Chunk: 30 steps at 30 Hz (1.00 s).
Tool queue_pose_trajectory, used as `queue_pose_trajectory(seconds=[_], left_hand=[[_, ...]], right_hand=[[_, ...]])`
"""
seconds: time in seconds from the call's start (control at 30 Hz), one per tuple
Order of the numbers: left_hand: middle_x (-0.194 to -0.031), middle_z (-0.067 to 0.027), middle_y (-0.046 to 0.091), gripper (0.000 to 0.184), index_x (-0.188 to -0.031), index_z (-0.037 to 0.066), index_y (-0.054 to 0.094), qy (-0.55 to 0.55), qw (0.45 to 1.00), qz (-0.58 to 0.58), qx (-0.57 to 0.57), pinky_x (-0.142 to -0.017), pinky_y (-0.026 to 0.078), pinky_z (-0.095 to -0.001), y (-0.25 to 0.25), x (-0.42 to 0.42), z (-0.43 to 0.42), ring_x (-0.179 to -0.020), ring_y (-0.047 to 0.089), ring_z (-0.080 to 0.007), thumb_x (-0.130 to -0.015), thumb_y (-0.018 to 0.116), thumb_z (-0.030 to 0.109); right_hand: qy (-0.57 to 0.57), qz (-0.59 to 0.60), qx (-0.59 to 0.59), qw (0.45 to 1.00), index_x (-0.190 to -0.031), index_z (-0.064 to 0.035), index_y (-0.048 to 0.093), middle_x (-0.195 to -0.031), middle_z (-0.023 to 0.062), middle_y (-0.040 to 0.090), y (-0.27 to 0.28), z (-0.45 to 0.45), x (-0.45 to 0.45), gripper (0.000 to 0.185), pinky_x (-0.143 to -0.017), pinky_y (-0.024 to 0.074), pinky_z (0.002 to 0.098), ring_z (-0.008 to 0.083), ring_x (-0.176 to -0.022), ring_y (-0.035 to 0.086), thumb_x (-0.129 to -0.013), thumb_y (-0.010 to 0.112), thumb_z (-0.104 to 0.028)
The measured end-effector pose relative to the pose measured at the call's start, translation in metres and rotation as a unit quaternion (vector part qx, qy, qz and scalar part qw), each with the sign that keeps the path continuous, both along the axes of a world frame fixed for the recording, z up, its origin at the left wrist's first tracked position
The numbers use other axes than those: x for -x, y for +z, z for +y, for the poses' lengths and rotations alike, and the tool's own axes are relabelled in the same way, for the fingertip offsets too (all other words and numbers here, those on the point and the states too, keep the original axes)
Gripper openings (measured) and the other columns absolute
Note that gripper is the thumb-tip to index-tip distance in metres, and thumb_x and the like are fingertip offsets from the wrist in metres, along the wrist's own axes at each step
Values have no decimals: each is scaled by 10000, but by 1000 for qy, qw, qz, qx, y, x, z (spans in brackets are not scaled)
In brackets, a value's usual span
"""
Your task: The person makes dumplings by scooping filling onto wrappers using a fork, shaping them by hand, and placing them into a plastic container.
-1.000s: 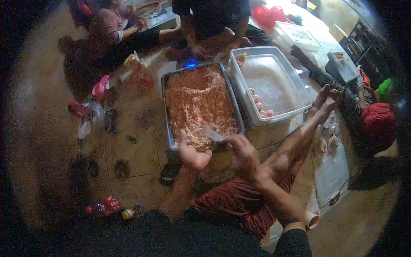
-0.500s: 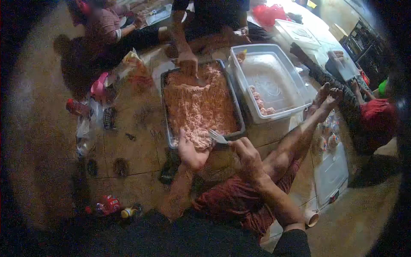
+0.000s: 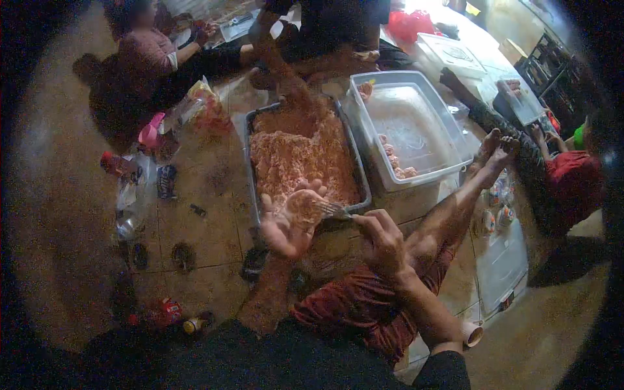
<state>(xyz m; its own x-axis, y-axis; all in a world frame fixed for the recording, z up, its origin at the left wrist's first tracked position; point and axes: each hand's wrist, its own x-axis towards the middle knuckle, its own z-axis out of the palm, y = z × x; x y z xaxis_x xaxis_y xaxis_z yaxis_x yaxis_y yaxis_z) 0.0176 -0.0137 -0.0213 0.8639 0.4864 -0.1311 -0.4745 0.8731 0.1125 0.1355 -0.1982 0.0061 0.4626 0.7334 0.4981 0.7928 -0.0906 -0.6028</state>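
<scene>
My left hand (image 3: 286,231) is palm up with its fingers spread, over the near edge of a dark tray (image 3: 365,175). On its palm and fingers rests a flattened patty of pinkish minced mixture (image 3: 304,207). From the right, my right hand (image 3: 382,240) grips a fork (image 3: 341,211), whose tines touch the patty's right side. The tray holds a large mass of the same pinkish mixture (image 3: 299,153). At its far end, another person's hand (image 3: 299,97) reaches into the mixture.
Right of the tray stands a translucent plastic bin (image 3: 422,172) with several small clumps of mixture (image 3: 393,159) along its inner sides. A plastic lid (image 3: 504,263) lies on the tiled floor. Wrappers and a pink object (image 3: 151,130) lie left. Other people sit around.
My left hand has turned and spread its fingers, and the mixture on it now looks rounder and flatter. The fork has shifted slightly right and down. The other person's hand has moved in the tray.
</scene>
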Motion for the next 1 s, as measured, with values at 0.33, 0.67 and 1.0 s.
queue_pose_trajectory(seconds=[0.33,0.67,1.0], left_hand=[[-1353,-320,569,938,-1366,-76,507,-71,997,9,-24,-1133,383,-604,-28,-5,-5,-1284,532,-462,-943,379,752],[-1238,-255,635,874,-1276,-78,558,5,994,102,33,-1004,483,-558,-24,-1,-18,-1132,610,-404,-956,419,724],[-1145,-238,646,813,-1197,-72,567,-4,998,29,-55,-952,532,-523,-29,-7,-17,-1059,629,-390,-966,445,698]], right_hand=[[0,27,-6,1000,-1094,-22,659,-963,169,614,-2,-2,2,306,-742,536,434,372,-869,641,-798,630,49],[-46,131,141,980,-1024,-25,601,-956,206,580,12,3,43,143,-738,514,493,442,-898,617,-882,584,-17],[10,186,95,978,-1013,-4,586,-919,231,583,-14,8,52,141,-750,489,507,463,-884,598,-872,591,-1]])
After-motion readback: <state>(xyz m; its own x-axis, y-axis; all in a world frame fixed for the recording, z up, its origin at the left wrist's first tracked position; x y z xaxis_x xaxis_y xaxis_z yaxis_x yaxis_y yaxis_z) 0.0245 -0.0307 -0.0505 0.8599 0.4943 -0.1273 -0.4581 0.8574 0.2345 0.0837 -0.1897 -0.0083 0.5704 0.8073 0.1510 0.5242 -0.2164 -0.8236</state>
